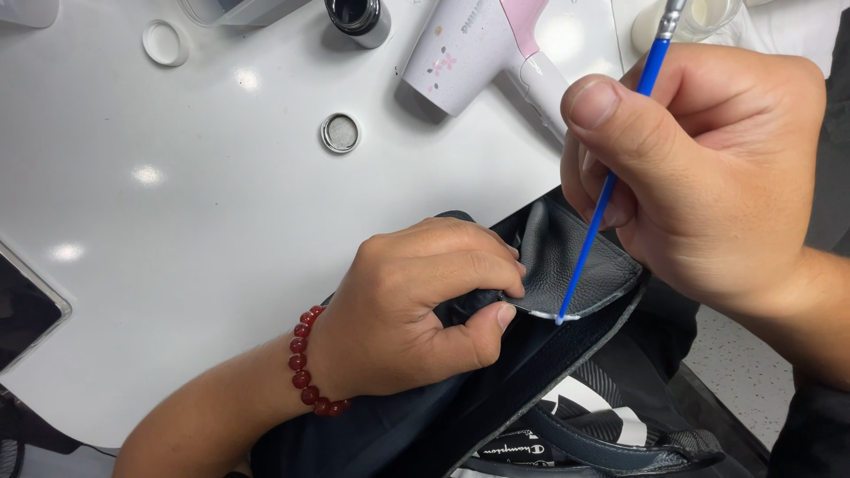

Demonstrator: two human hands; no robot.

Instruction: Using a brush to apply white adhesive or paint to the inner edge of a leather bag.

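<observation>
My left hand (416, 305), with a red bead bracelet (307, 363) on its wrist, pinches a black leather flap (567, 257) of a dark bag (496, 398) and holds it up at the table's front edge. My right hand (699, 168) grips a thin blue-handled brush (611, 177) like a pen. The brush tip touches the flap's lower edge, where a pale wet strip (553, 314) shows. The brush's upper end runs out past the top of the view.
On the white table (177, 221) lie a white and pink hair dryer (478, 44), a small round metal lid (340, 133), a white cap (164, 42) and an open dark jar (357, 18). A dark flat device (22, 310) sits at the left edge.
</observation>
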